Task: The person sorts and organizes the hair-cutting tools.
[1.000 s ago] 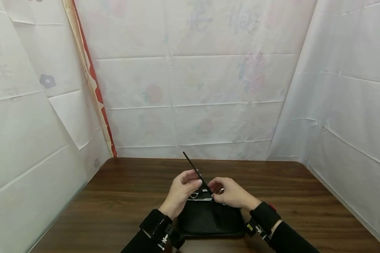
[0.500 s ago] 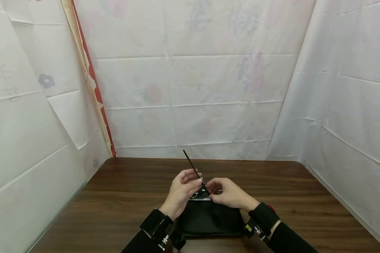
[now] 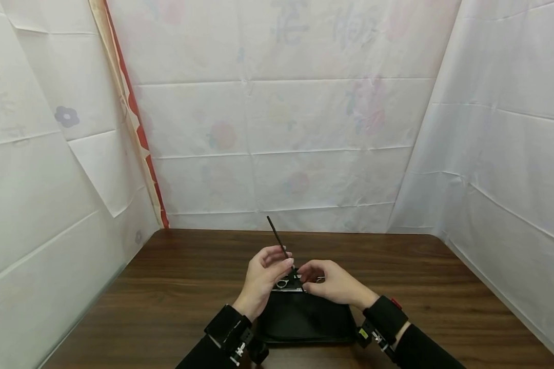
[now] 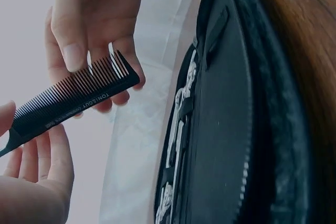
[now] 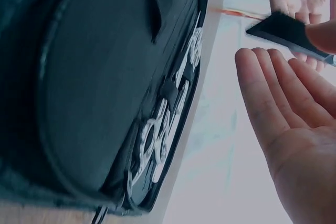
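Note:
A black tail comb [image 4: 79, 98] hangs in the air between my two hands, its thin tail pointing up and away in the head view. My left hand [image 3: 258, 279] holds it near the base of the tail, thumb on one side and fingers on the other. My right hand [image 3: 334, 282] pinches the toothed part towards its end, thumb on the teeth and fingers behind. Below and nearer me lies an open black zip case [image 3: 307, 320]. Silver scissors [image 5: 157, 137] sit under straps in its far part, partly hidden by my hands in the head view.
The case rests on a dark brown wooden table [image 3: 203, 264]. White printed sheets [image 3: 277, 118] hang behind the table and at both sides. A red-edged strip [image 3: 138, 123] runs down the left rear corner.
My right hand has shifted slightly left with the comb's lower end. The comb's tail stands a little steeper and its tip higher. The case has not moved.

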A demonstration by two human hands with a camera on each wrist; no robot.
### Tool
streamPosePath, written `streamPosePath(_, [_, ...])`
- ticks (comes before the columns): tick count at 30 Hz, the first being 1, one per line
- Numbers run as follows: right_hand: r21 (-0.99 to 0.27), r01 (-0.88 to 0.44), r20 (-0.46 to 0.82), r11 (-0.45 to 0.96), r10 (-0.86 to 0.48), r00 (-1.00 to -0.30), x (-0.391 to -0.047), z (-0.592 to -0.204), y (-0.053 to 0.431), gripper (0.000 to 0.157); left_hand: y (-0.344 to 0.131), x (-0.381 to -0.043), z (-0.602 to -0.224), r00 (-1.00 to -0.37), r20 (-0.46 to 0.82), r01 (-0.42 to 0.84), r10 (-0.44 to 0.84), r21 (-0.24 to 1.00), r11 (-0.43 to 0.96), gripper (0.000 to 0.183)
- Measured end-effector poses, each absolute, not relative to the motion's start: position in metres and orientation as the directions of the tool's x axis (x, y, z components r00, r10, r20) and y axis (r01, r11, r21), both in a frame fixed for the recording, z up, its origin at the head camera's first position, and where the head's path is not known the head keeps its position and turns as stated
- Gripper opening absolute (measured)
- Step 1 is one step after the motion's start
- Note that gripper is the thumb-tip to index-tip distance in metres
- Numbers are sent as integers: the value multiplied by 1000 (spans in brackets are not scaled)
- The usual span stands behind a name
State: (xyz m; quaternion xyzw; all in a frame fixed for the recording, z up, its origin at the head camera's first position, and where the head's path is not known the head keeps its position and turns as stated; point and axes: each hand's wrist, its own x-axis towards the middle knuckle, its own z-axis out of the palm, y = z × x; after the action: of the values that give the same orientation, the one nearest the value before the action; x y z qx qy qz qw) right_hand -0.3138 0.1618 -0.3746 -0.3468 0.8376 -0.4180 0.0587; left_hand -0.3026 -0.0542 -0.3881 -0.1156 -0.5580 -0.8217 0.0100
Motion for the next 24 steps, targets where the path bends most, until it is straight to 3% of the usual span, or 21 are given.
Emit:
streamPosePath(5, [-730,-538,204,421,-618,-759,-316,-376,170,36,-57,-301,-387,-972,200,147,122,927,-345,42])
streamPosePath(11, [-733,-504,153,457,-611,-776,-316,-378,181,55,-60,-299,-386,-965,223,178,138,945,-276,42])
streamPosePath(24, [-557,-503,2,661,-604,-797,-312,-386,191,88,-59,-299,-388,-957,243,211,159,958,-193,47])
